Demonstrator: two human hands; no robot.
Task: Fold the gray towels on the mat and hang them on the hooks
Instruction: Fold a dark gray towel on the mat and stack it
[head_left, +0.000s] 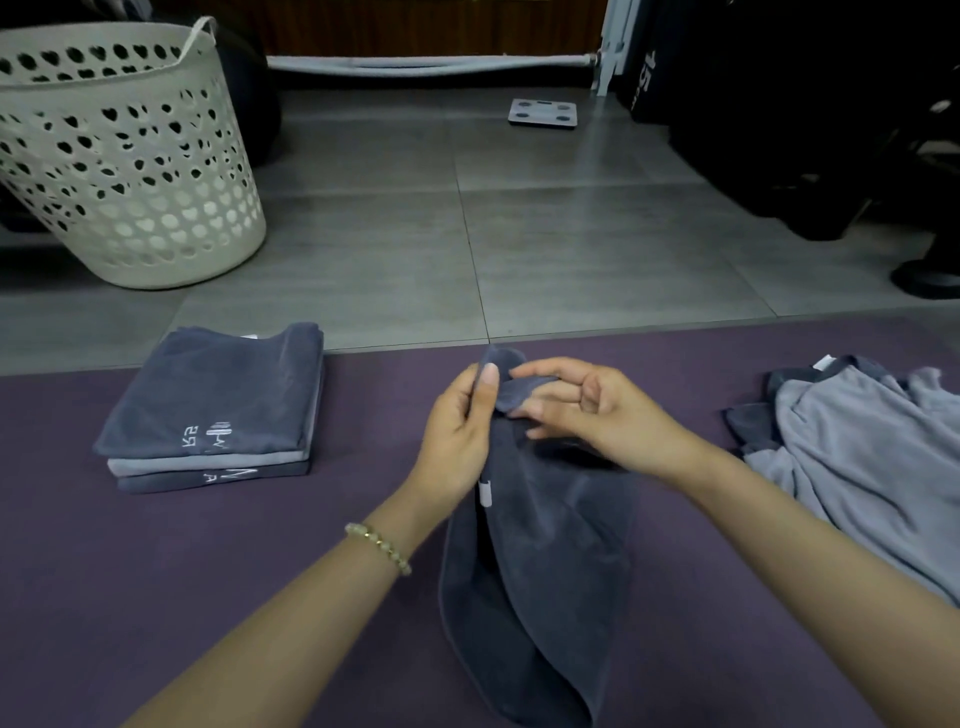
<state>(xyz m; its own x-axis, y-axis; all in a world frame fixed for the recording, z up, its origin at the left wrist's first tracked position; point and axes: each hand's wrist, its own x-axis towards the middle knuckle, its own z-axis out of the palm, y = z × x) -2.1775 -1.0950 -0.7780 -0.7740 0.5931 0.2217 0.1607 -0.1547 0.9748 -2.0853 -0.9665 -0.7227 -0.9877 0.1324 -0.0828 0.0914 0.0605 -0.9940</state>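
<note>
The dark gray towel (550, 561) hung down onto the purple mat (208, 597). My left hand (457, 431) and right hand (587, 410) both pinched its top corner. I think matching the edges neatly mattered most.

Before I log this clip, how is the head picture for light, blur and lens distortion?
Head view: dim, even light, no hard glare, only a soft sheen on the floor tiles; wide-angle bend bows the far edge of the mat and leans the basket; the left hand, right hand and the dark gray towel they hold read sharp; black gear at upper right sinks into shadow.
</note>
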